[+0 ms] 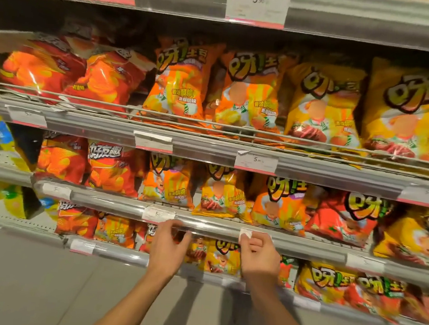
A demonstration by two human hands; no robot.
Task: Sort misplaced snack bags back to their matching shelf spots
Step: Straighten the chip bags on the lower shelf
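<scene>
Both hands up at the front rail of the third shelf down.

Left hand (167,247) curled, fingertips pinching the clear rail strip (212,229); right hand (258,255) pinching a white price tag (246,234) on that same strip. Bare floor (27,275) open below and to the left. Just behind the rail, orange and yellow snack bags (221,191) packed edge to edge. Farther up, more rows behind a wire guard (134,108).

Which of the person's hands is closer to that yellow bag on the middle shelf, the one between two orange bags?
The right hand, below the yellow bag and slightly right, pinching a white label. The left hand sits lower left, farther off.
</scene>
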